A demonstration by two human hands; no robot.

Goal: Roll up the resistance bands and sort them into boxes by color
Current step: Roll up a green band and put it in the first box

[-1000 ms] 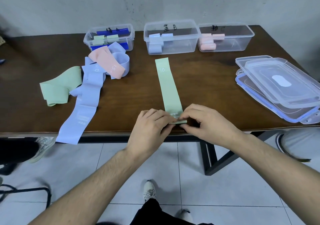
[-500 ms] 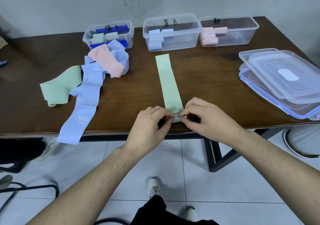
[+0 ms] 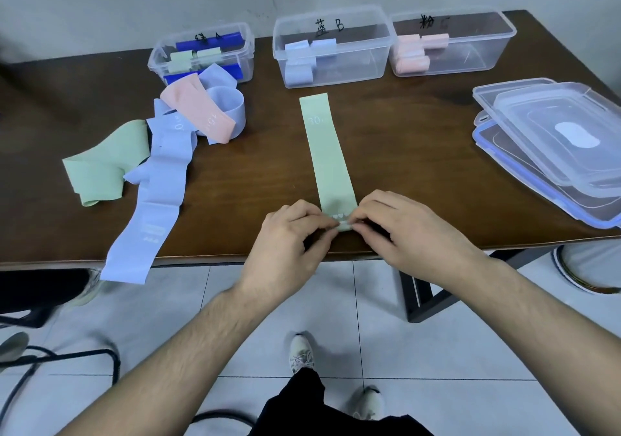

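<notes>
Head view: green band (image 3: 327,153) lies flat on table (image 3: 403,153), long axis running away from person toward boxes. L hand (image 3: 289,244) & R hand (image 3: 406,234) both pinch its near end, starting the roll; equally near.

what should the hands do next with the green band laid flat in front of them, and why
Probably keep rolling forward: both the left hand and right hand pinch only a small started roll at the near end of the green band, and most of it lies flat toward the boxes.
</notes>
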